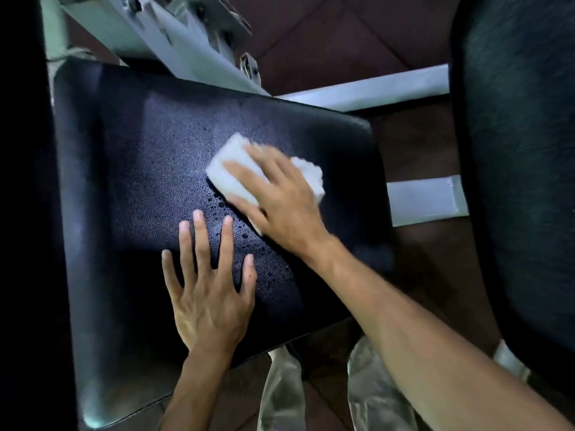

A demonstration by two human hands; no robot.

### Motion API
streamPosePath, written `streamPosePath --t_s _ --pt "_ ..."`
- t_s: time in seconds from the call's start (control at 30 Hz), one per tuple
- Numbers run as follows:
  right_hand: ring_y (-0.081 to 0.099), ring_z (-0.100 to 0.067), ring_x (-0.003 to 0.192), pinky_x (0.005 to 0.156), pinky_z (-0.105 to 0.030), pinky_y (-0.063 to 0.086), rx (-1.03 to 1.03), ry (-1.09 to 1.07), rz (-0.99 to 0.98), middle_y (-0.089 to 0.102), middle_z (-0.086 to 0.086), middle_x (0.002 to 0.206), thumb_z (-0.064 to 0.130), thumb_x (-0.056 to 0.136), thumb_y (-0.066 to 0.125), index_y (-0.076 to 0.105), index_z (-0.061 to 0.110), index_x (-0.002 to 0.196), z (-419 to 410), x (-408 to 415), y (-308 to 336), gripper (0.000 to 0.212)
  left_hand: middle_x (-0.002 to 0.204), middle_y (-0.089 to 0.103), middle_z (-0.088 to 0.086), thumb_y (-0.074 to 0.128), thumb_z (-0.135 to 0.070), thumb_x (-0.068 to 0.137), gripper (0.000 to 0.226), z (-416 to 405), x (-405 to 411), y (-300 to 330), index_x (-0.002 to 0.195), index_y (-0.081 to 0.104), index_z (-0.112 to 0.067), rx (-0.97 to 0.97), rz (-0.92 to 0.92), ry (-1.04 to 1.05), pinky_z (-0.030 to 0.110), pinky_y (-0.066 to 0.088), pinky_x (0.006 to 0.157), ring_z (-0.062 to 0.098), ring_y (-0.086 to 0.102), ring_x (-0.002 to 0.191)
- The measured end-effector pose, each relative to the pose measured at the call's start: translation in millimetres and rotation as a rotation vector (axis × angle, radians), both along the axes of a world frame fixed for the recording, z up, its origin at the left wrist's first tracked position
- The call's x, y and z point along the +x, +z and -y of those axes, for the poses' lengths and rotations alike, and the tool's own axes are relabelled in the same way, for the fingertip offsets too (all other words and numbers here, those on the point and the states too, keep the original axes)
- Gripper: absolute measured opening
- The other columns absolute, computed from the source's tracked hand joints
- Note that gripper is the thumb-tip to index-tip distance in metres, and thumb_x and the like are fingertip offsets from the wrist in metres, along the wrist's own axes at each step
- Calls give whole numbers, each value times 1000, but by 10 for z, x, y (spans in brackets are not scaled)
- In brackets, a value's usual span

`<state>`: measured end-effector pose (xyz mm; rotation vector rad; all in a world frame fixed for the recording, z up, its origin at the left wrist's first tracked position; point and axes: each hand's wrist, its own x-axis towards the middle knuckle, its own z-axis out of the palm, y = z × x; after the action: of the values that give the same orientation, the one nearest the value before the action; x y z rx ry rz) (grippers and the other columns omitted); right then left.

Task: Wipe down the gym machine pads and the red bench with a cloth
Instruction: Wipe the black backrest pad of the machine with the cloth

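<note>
cloth [236, 172] on pad [149, 157], left hand [208, 293] beside

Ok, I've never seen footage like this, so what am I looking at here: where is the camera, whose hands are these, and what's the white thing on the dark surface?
There is only one picture, from a camera worn on the person's head, looking down at their own two bare hands. No robot is involved.

The big dark surface is a black padded gym machine pad on a pale metal frame. Water droplets sit on it near the middle.

The right hand presses a folded white cloth flat against the pad with straight fingers; it looks blurred. The left hand lies flat on the pad, fingers spread, holding nothing.

A second dark pad runs along the right edge. No red bench shows in this view.
</note>
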<state>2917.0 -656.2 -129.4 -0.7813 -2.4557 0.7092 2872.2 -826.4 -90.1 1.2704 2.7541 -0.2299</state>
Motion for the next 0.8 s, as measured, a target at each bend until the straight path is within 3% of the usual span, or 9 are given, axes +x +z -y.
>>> streamPosePath --t_s 0.07,0.2,0.33,0.4,0.57,0.67,0.8 --pt "49 -35 132 114 -44 37 -20 -12 14 52 -16 145 44 99 55 62 17 134 182 527 -111 44 167 -1 0 32 -54 95 67 -1 -1 3 156 12 -34 9 3 -3 50 9 123 21 5 154" --pt "45 -32 136 117 -41 34 -132 -282 120 49 -14 147 46 101 49 57 18 138 126 1097 -293 48 167 0 1 32 -54 95 66 14 1 -1 155 14 -34 3 -5 -8 49 8 123 21 5 154" --pt "51 -38 129 111 -43 40 -175 -613 74 55 -18 140 46 98 50 60 16 135 -432 468 -309 49 166 2 2 33 -54 95 66 13 3 -7 155 15 -34 4 -18 -9 50 9 123 21 6 154" --pt "52 -38 126 109 -43 40 -201 -660 30 56 -19 139 51 94 48 62 18 133 -624 -15 -208 53 166 3 2 33 -54 95 66 15 2 -17 155 16 -33 6 -29 -13 50 9 123 21 7 154" --pt "54 -38 122 105 -47 45 -54 -288 -27 57 -20 136 47 94 53 65 15 131 -309 -510 36 50 166 5 3 35 -53 95 65 21 -1 -26 155 19 -32 20 -51 -18 50 10 122 22 10 154" --pt "50 -36 131 110 -47 41 -19 -4 0 53 -16 143 41 97 58 62 17 135 -7 -16 36 44 166 5 2 37 -52 94 66 19 0 -20 155 20 -32 28 -27 -11 50 9 123 22 9 154" --pt "45 -34 138 115 -46 37 -45 3 63 48 -15 149 40 98 59 60 17 136 278 939 -187 44 166 4 3 36 -53 94 66 21 -1 -11 154 21 -32 24 -22 -10 50 10 123 22 9 154"
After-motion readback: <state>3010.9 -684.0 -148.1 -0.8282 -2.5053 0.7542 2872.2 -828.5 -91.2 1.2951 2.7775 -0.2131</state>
